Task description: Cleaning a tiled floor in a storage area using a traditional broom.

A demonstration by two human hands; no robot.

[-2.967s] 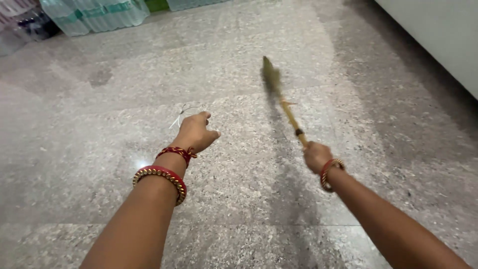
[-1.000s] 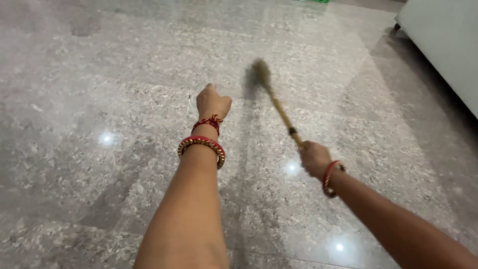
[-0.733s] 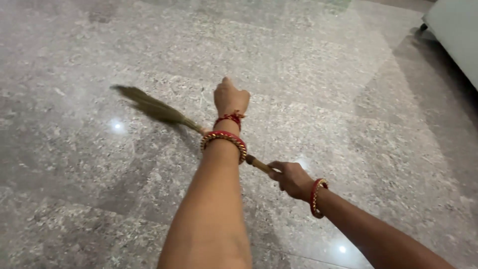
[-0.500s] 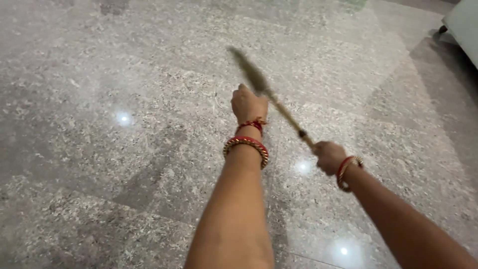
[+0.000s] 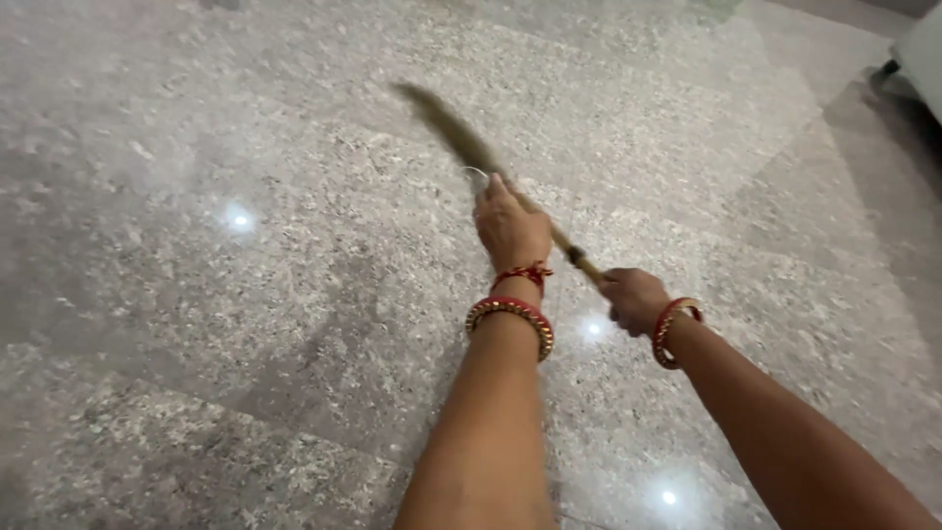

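Fingers of the right hand (image 5: 633, 299) grip the broom (image 5: 461, 142) handle; its blurred head slants over the floor (image 5: 196, 294). The left hand (image 5: 510, 228) hangs loosely open, holding nothing, in front of the handle.

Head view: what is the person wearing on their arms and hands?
Both forearms are bare, no sleeves in view. The left hand has a red thread tied at the wrist and, below it, a red bangle with gold trim. The right hand has a red-and-gold bangle at the wrist. No gloves.
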